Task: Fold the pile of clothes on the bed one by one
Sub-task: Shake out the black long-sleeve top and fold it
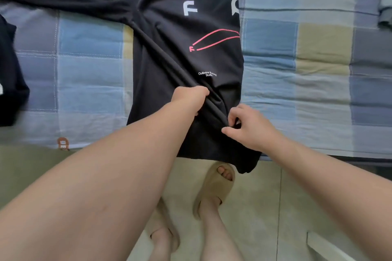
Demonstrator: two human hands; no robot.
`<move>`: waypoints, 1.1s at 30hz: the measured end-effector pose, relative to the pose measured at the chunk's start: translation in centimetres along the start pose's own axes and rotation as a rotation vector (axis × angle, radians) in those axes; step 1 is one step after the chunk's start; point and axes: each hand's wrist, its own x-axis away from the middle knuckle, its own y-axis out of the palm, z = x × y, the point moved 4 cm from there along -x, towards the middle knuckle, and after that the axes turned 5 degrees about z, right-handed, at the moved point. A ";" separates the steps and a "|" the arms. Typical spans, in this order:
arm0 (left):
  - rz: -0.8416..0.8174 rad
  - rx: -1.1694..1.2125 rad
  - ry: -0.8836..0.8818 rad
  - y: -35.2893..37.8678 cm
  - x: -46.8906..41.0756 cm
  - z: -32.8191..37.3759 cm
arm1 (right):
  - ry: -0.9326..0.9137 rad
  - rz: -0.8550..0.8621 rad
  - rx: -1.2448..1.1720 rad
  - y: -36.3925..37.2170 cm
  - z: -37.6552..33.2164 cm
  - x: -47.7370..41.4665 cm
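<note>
Both my hands hold the black printed T-shirt [165, 65], which lies on the blue-and-beige checked quilt [297, 91] with its hem hanging past the edge. My left hand [189, 99] grips a bunched ridge; my right hand [248, 128] pinches it nearer the hem. If I pull unevenly, I fear a crooked fold, or the shirt slides off.

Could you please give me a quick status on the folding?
Left hand grips a shirt fold; right hand pinches it nearer the hem. Shirt lies on bed, hem overhanging. Another dark garment far left, apart.
</note>
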 end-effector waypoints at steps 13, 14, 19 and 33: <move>0.393 0.008 0.087 -11.3 -1.8 -7.8 | -0.001 -0.113 -0.135 4.3 -6.2 3.0; 0.365 0.034 0.095 -11.5 -1.7 -8.2 | 0.024 -0.054 -0.113 4.7 -6.2 2.6; 0.147 -0.135 0.313 -11.9 -2.1 -9.8 | 0.124 -0.131 -0.085 7.4 -6.7 2.4; 0.209 -0.209 0.394 -14.4 -2.9 -12.7 | 0.319 0.112 -0.022 7.3 -4.3 1.7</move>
